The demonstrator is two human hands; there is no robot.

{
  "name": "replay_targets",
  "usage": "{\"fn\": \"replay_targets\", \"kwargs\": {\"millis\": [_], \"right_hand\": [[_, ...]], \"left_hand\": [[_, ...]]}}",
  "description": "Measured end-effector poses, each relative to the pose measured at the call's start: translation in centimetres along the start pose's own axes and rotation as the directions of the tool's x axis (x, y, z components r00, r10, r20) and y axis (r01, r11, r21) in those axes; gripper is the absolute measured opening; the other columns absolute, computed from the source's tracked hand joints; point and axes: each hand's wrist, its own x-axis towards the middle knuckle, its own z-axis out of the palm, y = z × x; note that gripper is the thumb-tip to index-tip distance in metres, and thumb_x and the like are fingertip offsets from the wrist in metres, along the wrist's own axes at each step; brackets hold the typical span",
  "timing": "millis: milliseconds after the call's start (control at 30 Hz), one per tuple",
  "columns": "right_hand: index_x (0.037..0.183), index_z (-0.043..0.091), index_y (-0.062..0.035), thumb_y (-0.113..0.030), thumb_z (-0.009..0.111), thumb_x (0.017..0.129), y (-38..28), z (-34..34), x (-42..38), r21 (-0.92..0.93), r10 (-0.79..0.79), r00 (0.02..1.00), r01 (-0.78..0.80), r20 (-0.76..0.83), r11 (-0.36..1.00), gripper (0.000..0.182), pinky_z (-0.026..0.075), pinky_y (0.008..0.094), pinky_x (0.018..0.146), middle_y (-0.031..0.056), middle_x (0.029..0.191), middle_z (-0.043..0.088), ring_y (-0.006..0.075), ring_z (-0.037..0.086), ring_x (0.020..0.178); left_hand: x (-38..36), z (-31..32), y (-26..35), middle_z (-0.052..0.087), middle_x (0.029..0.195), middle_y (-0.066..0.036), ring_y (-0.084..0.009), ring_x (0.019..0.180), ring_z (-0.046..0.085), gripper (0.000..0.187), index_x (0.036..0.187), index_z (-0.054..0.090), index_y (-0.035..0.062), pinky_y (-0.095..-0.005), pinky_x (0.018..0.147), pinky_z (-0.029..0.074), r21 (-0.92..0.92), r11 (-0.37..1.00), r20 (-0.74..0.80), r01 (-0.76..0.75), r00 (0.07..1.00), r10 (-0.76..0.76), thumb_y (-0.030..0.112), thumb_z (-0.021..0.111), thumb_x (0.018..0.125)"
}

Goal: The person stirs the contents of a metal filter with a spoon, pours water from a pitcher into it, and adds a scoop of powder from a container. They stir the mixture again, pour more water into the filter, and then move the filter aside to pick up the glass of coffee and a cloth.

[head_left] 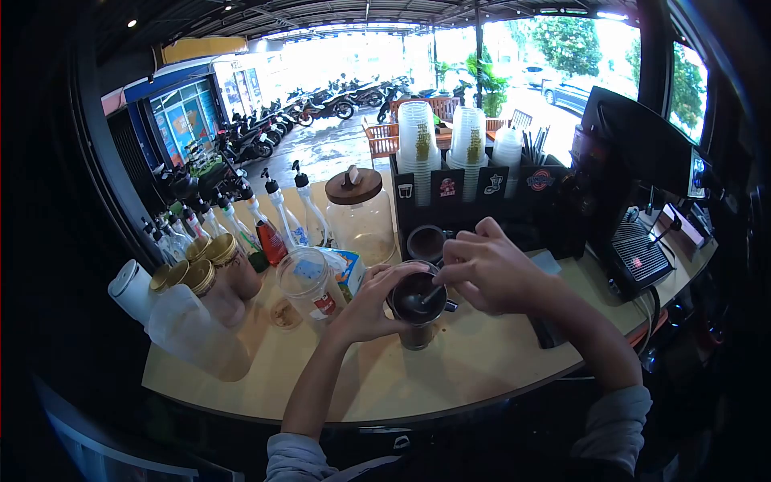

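Note:
My left hand (372,304) is wrapped round the rim and side of a see-through mug (417,336) that stands on the counter. Dark brown liquid (414,291) is inside it, and a small handle sticks out on its right. With bent fingers my right hand (482,269) pinches a thin spoon (432,295) that dips into the liquid. The spoon's upper end is hidden by the fingers. Just behind the mug sits a dark round cup (426,243). An open clear plastic jar (308,285) with a red label stands left of my left hand.
Pump bottles (273,213) and gold-lidded jars (201,277) line the counter's left. A wooden-lidded glass jar (359,221) stands behind the mug, near a black organizer (474,201) with stacked plastic cups (418,140). On the right are a drip tray (642,251) and a monitor (638,140).

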Motion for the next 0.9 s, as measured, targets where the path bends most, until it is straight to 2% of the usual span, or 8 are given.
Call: {"fn": "replay_targets", "kwargs": {"millis": [133, 233, 433, 533, 633, 767, 833, 900], "right_hand": [[0.08, 0.071, -0.0176, -0.017, 0.066, 0.076, 0.7, -0.2, -0.2, 0.017, 0.034, 0.993, -0.037, 0.116, 0.999, 0.007, 0.035, 0.0338, 0.08, -0.0011, 0.08, 0.054, 0.0136, 0.055, 0.085], [0.08, 0.071, -0.0176, -0.017, 0.066, 0.076, 0.5, -0.5, -0.2, 0.061, 0.029, 0.999, -0.03, 0.03, 0.998, 0.006, 0.035, 0.0344, 0.081, -0.0012, 0.08, 0.053, 0.0139, 0.054, 0.084], [0.08, 0.071, -0.0176, -0.021, 0.067, 0.077, 0.2, -0.3, -0.5, -0.035, 0.004, 0.999, -0.002, 0.042, 0.999, 0.006, 0.035, 0.0344, 0.081, -0.0013, 0.08, 0.053, 0.0143, 0.054, 0.084], [0.081, 0.071, -0.0178, -0.023, 0.068, 0.078, 0.3, -0.4, -0.6, 0.037, -0.055, 0.998, 0.055, 0.021, 0.998, 0.007, 0.035, 0.0348, 0.082, -0.0012, 0.08, 0.053, 0.0143, 0.054, 0.085], [0.08, 0.071, -0.0181, -0.023, 0.067, 0.077, 0.8, -0.2, -0.4, -0.04, -0.038, 0.996, 0.041, 0.082, 0.998, 0.007, 0.035, 0.0355, 0.083, -0.0011, 0.08, 0.053, 0.0142, 0.055, 0.086], [0.079, 0.07, -0.0185, -0.022, 0.067, 0.075, 0.9, -1.0, 0.1, -0.08, -0.065, 0.996, 0.07, 0.056, 0.994, 0.006, 0.035, 0.036, 0.084, -0.0013, 0.081, 0.055, 0.0142, 0.055, 0.087], [0.079, 0.071, -0.0187, -0.023, 0.068, 0.073, 0.5, -0.7, 0.1, -0.081, -0.116, 0.983, 0.128, 0.14, 0.988, 0.008, 0.035, 0.0359, 0.085, -0.0013, 0.082, 0.055, 0.0144, 0.054, 0.087], [0.08, 0.071, -0.0185, -0.023, 0.068, 0.072, 0.8, -0.9, 0.4, -0.095, -0.113, 0.988, 0.123, 0.109, 0.988, 0.009, 0.035, 0.0357, 0.085, -0.0012, 0.082, 0.055, 0.0144, 0.054, 0.087]], "left_hand": [[0.1, 0.1, 0.0, 0.053, 0.136, -0.005, -0.0255, 0.126, 0.049, 0.086, 0.136, 0.046, 0.0179, -0.0424, 0.11, 0.027, -0.002, 1.0, 0.015, 0.01, 1.0, -0.01, 0.025, 0.086, 0.06], [0.1, -0.1, 0.2, 0.053, 0.136, -0.005, -0.026, 0.126, 0.049, 0.085, 0.136, 0.047, 0.0182, -0.0427, 0.111, 0.026, -0.006, 1.0, 0.008, -0.002, 1.0, 0.003, 0.025, 0.086, 0.06], [0.0, 0.0, 0.1, 0.053, 0.137, -0.005, -0.0271, 0.127, 0.047, 0.089, 0.136, 0.046, 0.0185, -0.0433, 0.112, 0.026, -0.019, 1.0, 0.004, 0.024, 1.0, -0.024, 0.023, 0.087, 0.058], [0.0, -0.2, 0.1, 0.052, 0.137, -0.005, -0.0277, 0.127, 0.047, 0.09, 0.137, 0.045, 0.019, -0.0436, 0.112, 0.026, -0.038, 0.999, 0.024, 0.037, 0.999, -0.036, 0.022, 0.087, 0.057], [0.1, -0.1, 0.3, 0.053, 0.136, -0.005, -0.027, 0.126, 0.049, 0.089, 0.136, 0.045, 0.0191, -0.044, 0.112, 0.026, -0.037, 0.998, 0.024, 0.057, 0.998, -0.057, 0.022, 0.087, 0.058], [0.2, -0.2, 0.5, 0.054, 0.135, -0.005, -0.0258, 0.125, 0.05, 0.089, 0.137, 0.045, 0.0189, -0.0449, 0.112, 0.025, 0.002, 1.0, 0.026, 0.01, 1.0, -0.01, 0.023, 0.086, 0.058], [0.1, -0.3, 0.7, 0.054, 0.134, -0.005, -0.0256, 0.125, 0.05, 0.089, 0.137, 0.044, 0.019, -0.0453, 0.112, 0.025, -0.005, 1.0, 0.038, 0.013, 0.999, -0.012, 0.023, 0.086, 0.058], [0.1, -0.3, 0.7, 0.054, 0.134, -0.005, -0.0258, 0.125, 0.05, 0.09, 0.137, 0.044, 0.0194, -0.0457, 0.112, 0.025, -0.011, 1.0, 0.043, 0.018, 0.999, -0.018, 0.024, 0.086, 0.058]]}}
